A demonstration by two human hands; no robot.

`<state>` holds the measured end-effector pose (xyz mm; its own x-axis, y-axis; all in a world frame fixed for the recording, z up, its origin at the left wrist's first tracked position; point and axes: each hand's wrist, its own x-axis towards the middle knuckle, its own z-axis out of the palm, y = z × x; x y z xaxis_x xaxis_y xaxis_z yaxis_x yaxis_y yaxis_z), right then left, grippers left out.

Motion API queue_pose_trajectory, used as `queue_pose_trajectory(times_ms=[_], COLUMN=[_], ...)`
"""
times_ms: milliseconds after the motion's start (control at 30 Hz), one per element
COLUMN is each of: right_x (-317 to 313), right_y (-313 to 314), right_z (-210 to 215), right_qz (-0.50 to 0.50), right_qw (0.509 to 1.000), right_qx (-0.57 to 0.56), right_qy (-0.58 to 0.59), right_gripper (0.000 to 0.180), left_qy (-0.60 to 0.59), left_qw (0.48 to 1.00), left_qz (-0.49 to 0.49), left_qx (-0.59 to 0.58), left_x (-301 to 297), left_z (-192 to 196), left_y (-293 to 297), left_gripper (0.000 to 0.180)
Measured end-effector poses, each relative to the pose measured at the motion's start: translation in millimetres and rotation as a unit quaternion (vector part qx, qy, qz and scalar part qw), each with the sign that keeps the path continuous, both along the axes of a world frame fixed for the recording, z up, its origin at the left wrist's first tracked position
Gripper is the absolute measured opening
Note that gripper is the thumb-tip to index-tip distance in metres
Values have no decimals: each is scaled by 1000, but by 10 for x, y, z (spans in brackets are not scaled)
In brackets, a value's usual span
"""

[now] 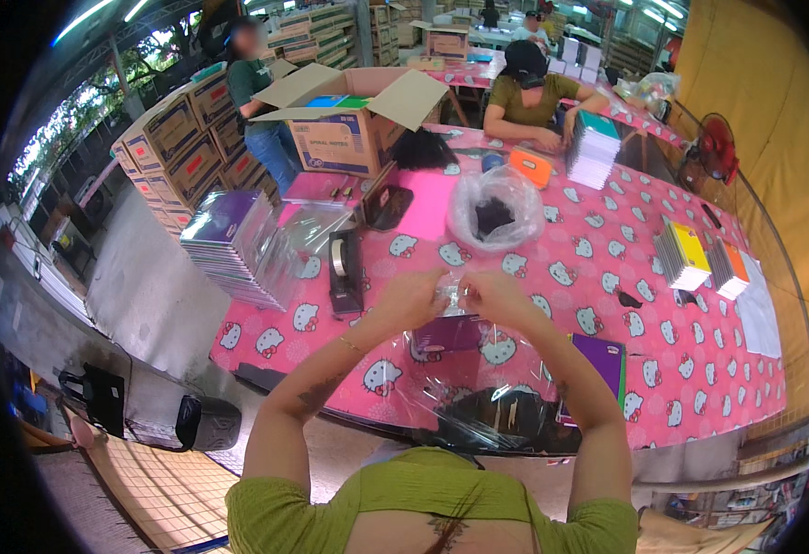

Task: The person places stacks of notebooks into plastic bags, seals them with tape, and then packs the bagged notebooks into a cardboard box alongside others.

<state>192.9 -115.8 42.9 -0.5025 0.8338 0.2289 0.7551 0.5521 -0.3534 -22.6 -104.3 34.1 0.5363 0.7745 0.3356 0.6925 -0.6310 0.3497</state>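
Note:
Over the middle of the table, my left hand (420,297) and my right hand (494,295) are close together, fingers closed on the gathered top of a clear plastic bag (451,288). Below the fingers, a purple notebook (448,334) shows through the film, which spreads loosely toward the table's near edge. Left of my hands stands a black tape dispenser (346,286) with a roll of tape. A purple-and-green notebook pile (600,365) lies partly behind my right forearm. Just beyond my hands sits a clear plastic bag with dark contents (495,214).
A tall stack of purple-topped notebooks (229,231) stands at the left. An open carton (335,143) holds notebooks at the back. Yellow (686,254) and orange (728,268) notebook stacks are at right. A co-worker (534,102) sits across, beside a teal-topped stack (594,148).

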Motion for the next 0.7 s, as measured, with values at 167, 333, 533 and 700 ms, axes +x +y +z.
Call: queue_pose_trajectory(times_ms=[167, 333, 533, 700], right_x=[214, 315, 211, 219], right_y=[334, 456, 447, 457], right_z=[-110, -384, -394, -357], right_qz=[17, 13, 6, -7], right_qw=[970, 860, 866, 858], right_qx=[-156, -351, -317, -356], right_qy=[187, 370, 387, 370], right_gripper=[34, 34, 27, 22], left_qy=[-89, -438, -352, -595], left_qw=[956, 817, 834, 695], left_qz=[-27, -13, 351, 288], left_qx=[-278, -374, -242, -283], left_x=[-130, -394, -1626, -1727], left_z=[-130, -454, -1154, -1605], left_y=[491, 569, 360, 461], left_gripper=[54, 53, 24, 20])
